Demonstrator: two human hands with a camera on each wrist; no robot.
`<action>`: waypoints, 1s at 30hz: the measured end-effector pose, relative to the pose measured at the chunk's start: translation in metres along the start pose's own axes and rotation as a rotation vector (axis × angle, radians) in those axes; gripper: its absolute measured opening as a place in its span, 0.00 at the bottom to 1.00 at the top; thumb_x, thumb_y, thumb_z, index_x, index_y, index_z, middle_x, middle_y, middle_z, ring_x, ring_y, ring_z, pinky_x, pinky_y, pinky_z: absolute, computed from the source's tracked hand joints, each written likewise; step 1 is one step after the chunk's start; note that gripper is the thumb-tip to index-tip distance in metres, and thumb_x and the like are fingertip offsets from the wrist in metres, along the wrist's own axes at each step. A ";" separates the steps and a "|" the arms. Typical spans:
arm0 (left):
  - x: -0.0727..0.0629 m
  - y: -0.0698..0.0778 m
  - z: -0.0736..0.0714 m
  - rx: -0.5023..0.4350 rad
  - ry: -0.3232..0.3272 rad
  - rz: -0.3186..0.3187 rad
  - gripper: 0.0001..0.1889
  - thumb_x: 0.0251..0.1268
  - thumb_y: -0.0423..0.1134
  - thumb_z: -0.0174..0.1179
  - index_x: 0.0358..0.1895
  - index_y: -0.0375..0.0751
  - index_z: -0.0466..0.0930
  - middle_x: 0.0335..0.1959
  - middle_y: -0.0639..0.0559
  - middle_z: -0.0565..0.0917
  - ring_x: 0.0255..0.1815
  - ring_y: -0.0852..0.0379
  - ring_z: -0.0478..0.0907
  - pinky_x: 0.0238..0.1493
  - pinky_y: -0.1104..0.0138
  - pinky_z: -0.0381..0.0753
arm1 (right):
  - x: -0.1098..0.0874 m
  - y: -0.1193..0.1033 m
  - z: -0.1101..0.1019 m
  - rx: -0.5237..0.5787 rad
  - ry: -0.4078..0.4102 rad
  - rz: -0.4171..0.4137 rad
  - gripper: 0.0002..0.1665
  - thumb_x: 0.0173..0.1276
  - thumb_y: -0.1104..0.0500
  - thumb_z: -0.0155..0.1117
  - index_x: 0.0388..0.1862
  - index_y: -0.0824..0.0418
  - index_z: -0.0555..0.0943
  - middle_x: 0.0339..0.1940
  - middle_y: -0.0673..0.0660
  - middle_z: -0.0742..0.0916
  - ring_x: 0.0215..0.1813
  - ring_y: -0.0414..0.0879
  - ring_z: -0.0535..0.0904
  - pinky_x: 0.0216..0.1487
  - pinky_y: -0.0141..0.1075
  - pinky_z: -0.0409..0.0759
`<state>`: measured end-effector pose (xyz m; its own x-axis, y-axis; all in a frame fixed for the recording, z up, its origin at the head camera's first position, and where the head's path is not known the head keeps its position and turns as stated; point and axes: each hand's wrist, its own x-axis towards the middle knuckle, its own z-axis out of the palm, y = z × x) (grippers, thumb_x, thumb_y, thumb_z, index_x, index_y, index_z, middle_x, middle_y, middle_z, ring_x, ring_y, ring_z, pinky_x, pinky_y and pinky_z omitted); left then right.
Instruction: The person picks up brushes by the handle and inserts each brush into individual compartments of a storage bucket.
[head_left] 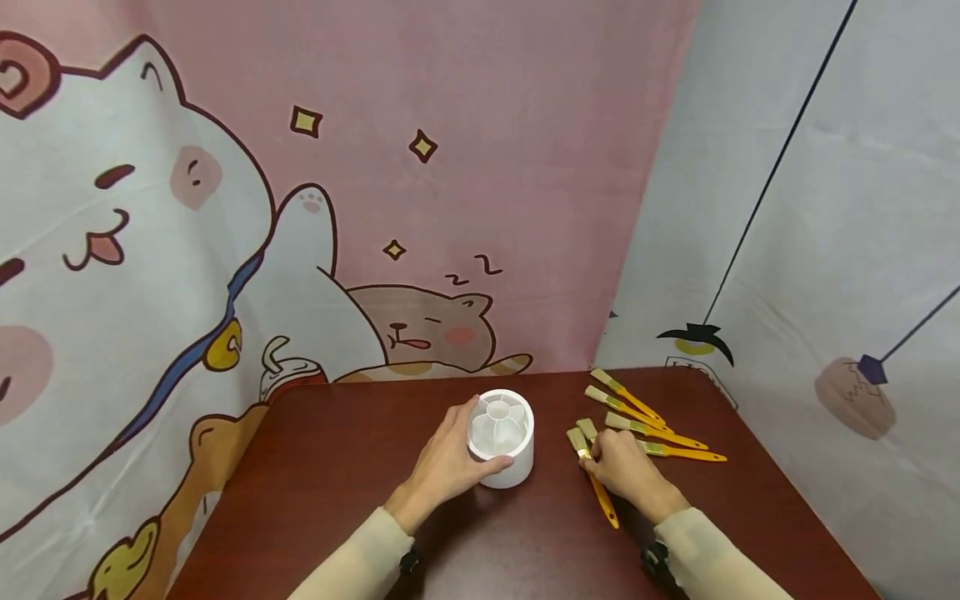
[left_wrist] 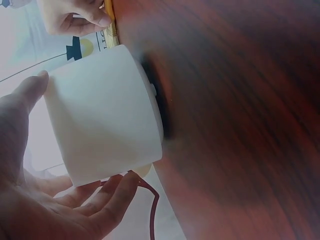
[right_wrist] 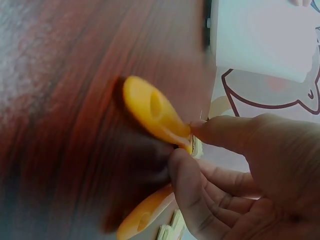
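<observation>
My left hand (head_left: 450,454) grips a white round holder (head_left: 517,458) from its left side, thumb at the near side and fingers round the far side. The holder stands upright and is divided inside into several compartments round a central ring; no brush shows in them. To its right, my right hand (head_left: 626,467) pinches a paintbrush (head_left: 602,502) between thumb and forefinger. This brush has an orange handle and pale bristles pointing away from me. A second paintbrush (head_left: 587,427) lies beside it, mostly hidden by the hand; its orange handle (right_wrist: 145,212) shows in the right wrist view.
Several more orange-handled paintbrushes (head_left: 678,452) lie fanned out on the dark red-brown table (head_left: 337,500), beyond and right of my right hand. A pink and white cartoon-printed cloth (head_left: 525,167) hangs behind the table's back edge and continues along both sides.
</observation>
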<state>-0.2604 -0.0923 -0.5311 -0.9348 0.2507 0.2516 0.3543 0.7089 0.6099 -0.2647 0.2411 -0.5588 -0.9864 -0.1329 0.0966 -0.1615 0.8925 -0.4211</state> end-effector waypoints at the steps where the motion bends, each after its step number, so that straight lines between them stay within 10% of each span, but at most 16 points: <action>1: 0.000 0.000 0.000 -0.006 0.000 0.000 0.66 0.56 0.71 0.87 0.93 0.48 0.64 0.76 0.44 0.82 0.68 0.43 0.88 0.63 0.45 0.92 | 0.000 -0.001 0.000 0.002 0.003 0.001 0.23 0.71 0.57 0.88 0.22 0.58 0.83 0.18 0.46 0.76 0.21 0.40 0.70 0.26 0.33 0.69; 17: 0.001 -0.003 -0.002 -0.053 -0.006 0.006 0.65 0.56 0.68 0.89 0.93 0.47 0.65 0.77 0.44 0.82 0.70 0.41 0.88 0.67 0.43 0.90 | 0.002 -0.009 0.000 0.029 -0.005 0.017 0.14 0.70 0.60 0.90 0.45 0.65 0.91 0.31 0.52 0.91 0.32 0.40 0.84 0.36 0.40 0.87; 30: 0.001 -0.003 -0.003 -0.060 -0.020 0.005 0.66 0.56 0.68 0.89 0.93 0.45 0.64 0.78 0.43 0.81 0.70 0.41 0.88 0.67 0.43 0.90 | 0.001 -0.013 -0.003 0.056 0.021 0.001 0.10 0.71 0.60 0.88 0.42 0.59 0.92 0.28 0.48 0.88 0.29 0.39 0.80 0.31 0.36 0.80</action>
<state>-0.2625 -0.0963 -0.5309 -0.9333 0.2671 0.2402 0.3589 0.6671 0.6527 -0.2632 0.2305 -0.5500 -0.9859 -0.1219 0.1147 -0.1621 0.8670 -0.4712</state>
